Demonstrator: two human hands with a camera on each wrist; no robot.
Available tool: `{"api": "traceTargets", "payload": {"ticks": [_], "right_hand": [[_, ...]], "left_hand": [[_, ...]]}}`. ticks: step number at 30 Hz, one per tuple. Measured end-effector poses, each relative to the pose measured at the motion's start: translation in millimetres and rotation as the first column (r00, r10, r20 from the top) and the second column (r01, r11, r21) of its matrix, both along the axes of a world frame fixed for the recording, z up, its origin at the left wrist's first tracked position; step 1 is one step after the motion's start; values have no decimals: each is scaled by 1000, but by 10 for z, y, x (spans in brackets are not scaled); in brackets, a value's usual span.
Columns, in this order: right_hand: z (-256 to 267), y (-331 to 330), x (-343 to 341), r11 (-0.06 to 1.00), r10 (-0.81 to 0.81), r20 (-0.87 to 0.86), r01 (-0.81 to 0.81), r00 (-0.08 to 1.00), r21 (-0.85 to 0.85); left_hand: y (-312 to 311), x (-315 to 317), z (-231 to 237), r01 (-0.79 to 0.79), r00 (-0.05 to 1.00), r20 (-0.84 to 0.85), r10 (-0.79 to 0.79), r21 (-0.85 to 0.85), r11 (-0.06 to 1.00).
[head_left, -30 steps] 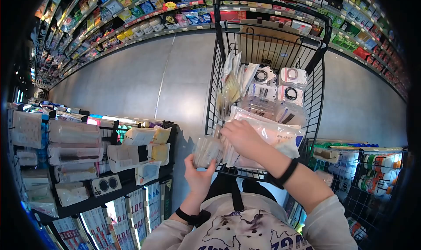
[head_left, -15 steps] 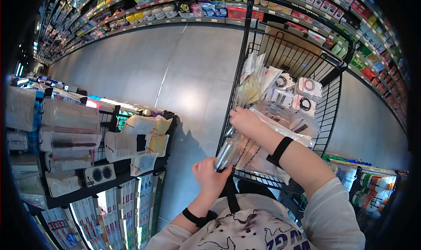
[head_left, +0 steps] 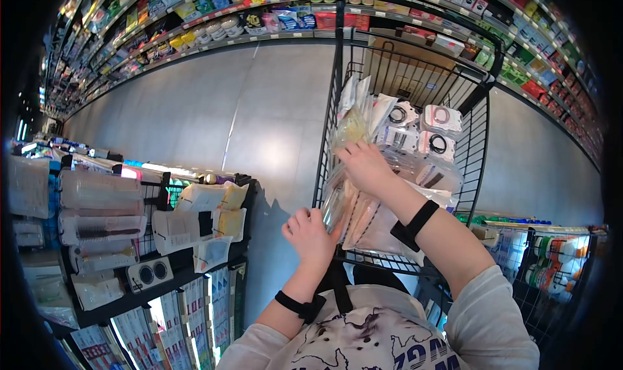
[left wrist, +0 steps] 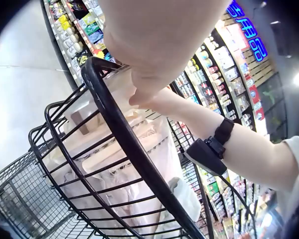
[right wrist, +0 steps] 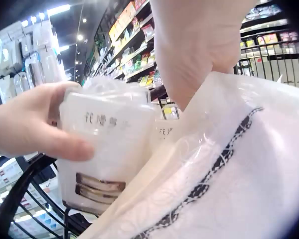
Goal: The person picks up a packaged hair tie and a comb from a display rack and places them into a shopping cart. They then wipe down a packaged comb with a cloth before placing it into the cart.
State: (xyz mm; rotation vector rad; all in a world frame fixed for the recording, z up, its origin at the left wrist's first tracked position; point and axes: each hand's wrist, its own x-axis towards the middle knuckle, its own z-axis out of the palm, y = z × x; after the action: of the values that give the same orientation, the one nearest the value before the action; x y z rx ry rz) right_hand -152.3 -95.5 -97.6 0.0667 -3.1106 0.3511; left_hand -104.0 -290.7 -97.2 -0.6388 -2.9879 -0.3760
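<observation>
In the head view my left hand (head_left: 309, 237) grips flat clear plastic packs (head_left: 333, 209) at the near left side of the cart. The right wrist view shows its thumb across the front pack (right wrist: 112, 142), which has dark printed characters and brown striped pieces near its bottom. My right hand (head_left: 365, 169) reaches over the packs further along the same side, fingers bent down beside a clear bag with yellowish contents (head_left: 352, 126). Its fingertips are hidden, so I cannot tell whether they pinch anything. Below it lies a pale bag with a dark dashed strip (right wrist: 214, 174).
The black wire cart (head_left: 481, 175) also holds clear boxes with dark rings (head_left: 436, 143) and a brown cardboard panel (head_left: 415, 65) at its far end. A display rack of hanging packs (head_left: 104, 201) stands at left. Stocked shelves (head_left: 272, 21) curve across the back.
My right hand has moved away from my left, further into the cart, toward the yellowish bag. The left hand still holds its packs, turned more edge-on. The view swung left and partly back.
</observation>
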Motion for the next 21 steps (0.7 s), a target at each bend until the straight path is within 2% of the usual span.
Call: {"api": "traceTargets", "payload": {"ticks": [2,4,6,9,11,13,15,17,19,21], "right_hand": [[92,48,125,999,-17,-60,14,998,-47],[185,88,291,985,-29,-152,3,988,-172],[245,110,487,975,-60,-136,29,989,-220],[317,169,813,955,-88,-153,39,984,-294],[229,237,1053,950,-127,-172,70,977,-303],[268,266,1343,931,-191,-144,133,971,-339],[389,301,1683,911,-288,-124,232,950,-342],[467,321,1962,890,-289,-90,233,953,-391],[450,322,2215,873,-349,-124,275,929,-404],[467,353,2454,851,-410,-159,314,898,-422]], "left_hand": [[-18,46,-19,44,999,25,-43,-38,998],[-48,86,-44,95,994,53,-91,-77,992],[-60,95,-50,146,989,12,-146,-97,984],[-119,62,-64,211,977,-28,-211,13,977],[-69,-19,-12,203,940,247,-233,143,969],[-192,-5,-259,289,953,80,-292,49,956],[-182,88,-227,259,952,-85,-294,-286,922],[-142,124,-182,243,960,-38,-277,-377,894],[-187,41,-183,321,942,17,-335,-335,886],[-244,-49,-175,352,919,205,-336,-47,935]]}}
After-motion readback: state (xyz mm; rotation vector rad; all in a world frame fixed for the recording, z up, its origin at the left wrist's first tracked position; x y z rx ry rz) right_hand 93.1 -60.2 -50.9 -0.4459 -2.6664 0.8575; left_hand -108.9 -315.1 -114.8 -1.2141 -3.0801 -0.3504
